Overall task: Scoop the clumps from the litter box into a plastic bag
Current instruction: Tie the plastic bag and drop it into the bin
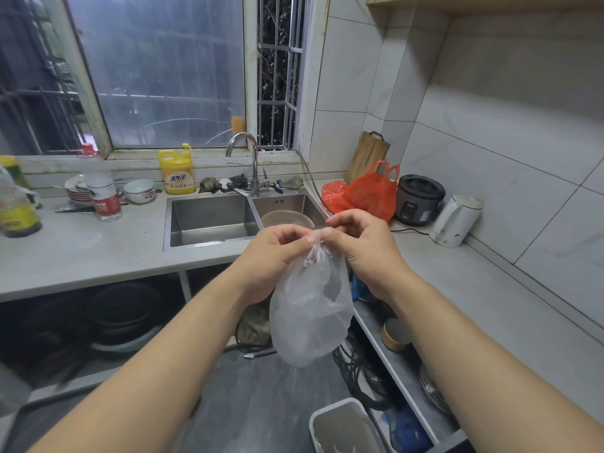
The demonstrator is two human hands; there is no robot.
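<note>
Thin clear plastic fills the centre of the frame: a small transparent plastic bag (310, 308) hangs in the air in front of the steel double sink (209, 220), and both hands meet at its top. The left hand (277, 253) has its fingers curled and pinches the gathered top edge of the bag; the right hand (362, 246) does the same from the other side, thumb and fingertips pressed together on the film. The two hands are touching each other just above the bag.

I judge that the task is at its beginning: the person seems to rub the top edge to find the mouth and separate the two layers. The bag looks empty and is not yet opened. No scoop is visible, and I cannot say for sure that the white-rimmed container (343, 426) at the lower edge of the frame is the litter box; only a part of it shows.

The next move probably calls for pulling the two sides apart until the mouth stays wide, then one hand must hold it open and leave the other free for scooping. The thin film may cling to itself.
</note>
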